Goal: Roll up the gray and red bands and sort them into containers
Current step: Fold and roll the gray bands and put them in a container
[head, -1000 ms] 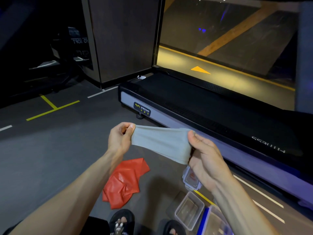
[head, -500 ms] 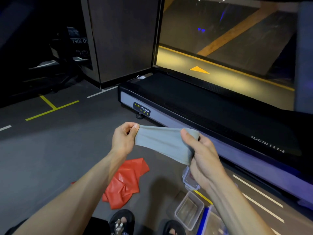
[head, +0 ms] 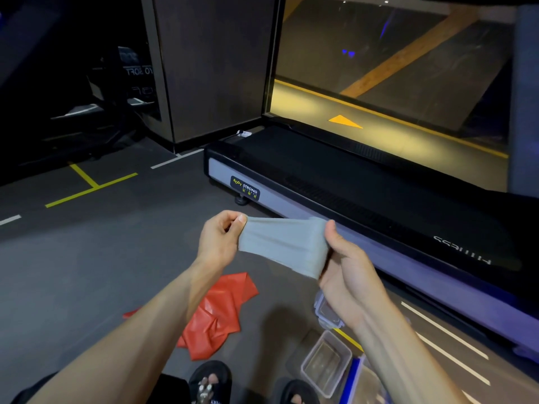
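I hold the gray band (head: 284, 244) stretched flat between both hands at chest height. My left hand (head: 218, 239) pinches its left end between thumb and fingers. My right hand (head: 347, 269) grips the right end, where the band bunches over my fingers. The red band (head: 217, 314) lies crumpled on the floor below my left forearm. A clear container (head: 326, 363) stands on the floor by my feet, and a second clear box (head: 325, 312) with clip latches shows under my right wrist.
A treadmill (head: 364, 196) runs along the right side, close behind my hands. A blue-edged lid (head: 354, 374) lies right of the clear container. My sandalled feet (head: 210, 383) are at the bottom edge. Dark floor with yellow and white lines spreads to the left.
My right hand has turned and shifted its hold on the band's right end, which now wraps further over the fingers. The left hand stays in place.
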`<action>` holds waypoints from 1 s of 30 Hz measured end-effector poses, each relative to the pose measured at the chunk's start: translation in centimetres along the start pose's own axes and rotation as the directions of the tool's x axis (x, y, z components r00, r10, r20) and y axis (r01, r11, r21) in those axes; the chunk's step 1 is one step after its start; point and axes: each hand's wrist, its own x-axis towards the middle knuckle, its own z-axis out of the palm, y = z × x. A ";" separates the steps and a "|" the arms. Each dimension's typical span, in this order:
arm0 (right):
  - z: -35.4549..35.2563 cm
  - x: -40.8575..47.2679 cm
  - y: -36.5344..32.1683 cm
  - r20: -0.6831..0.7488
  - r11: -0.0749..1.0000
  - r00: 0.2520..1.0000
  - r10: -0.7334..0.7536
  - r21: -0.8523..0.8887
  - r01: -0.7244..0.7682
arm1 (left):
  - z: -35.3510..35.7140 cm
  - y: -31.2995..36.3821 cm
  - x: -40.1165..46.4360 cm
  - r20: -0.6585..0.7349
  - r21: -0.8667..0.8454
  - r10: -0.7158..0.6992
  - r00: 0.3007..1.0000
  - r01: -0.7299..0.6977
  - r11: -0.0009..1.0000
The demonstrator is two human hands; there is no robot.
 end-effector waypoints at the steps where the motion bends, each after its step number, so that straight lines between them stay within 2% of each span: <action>1: 0.0 0.0 0.0 0.003 1.000 1.000 0.015 0.014 -0.015 | 0.1 0.1 -0.1 0.005 -0.005 0.004 1.000 -0.004 1.000; 6: 0.4 0.1 0.0 -0.017 0.993 0.999 0.027 -0.112 -0.029 | 0.7 0.2 0.0 0.024 -0.041 0.008 1.000 -0.007 0.999; 10: 0.7 0.1 0.5 -0.110 0.973 0.991 -0.069 -0.227 0.043 | 0.8 0.2 -0.2 0.037 -0.054 0.007 0.999 -0.005 0.999; 12: 0.6 0.1 0.5 -0.109 0.967 0.990 -0.094 -0.247 0.064 | 0.8 0.3 -0.2 0.026 -0.061 -0.001 1.000 0.003 0.998; 16: 0.1 0.3 0.5 -0.074 0.968 0.992 -0.105 -0.235 0.085 | 0.4 0.4 0.0 0.011 -0.067 -0.014 1.000 0.014 0.998; 23: -0.1 0.1 0.5 0.038 0.984 0.999 -0.031 -0.175 0.037 | 0.5 0.5 0.0 0.045 -0.073 -0.006 0.999 0.009 0.997; 30: 0.1 0.3 0.6 0.065 0.997 0.998 0.018 -0.072 -0.013 | 1.0 0.8 -0.2 0.079 -0.089 -0.002 0.997 0.009 0.996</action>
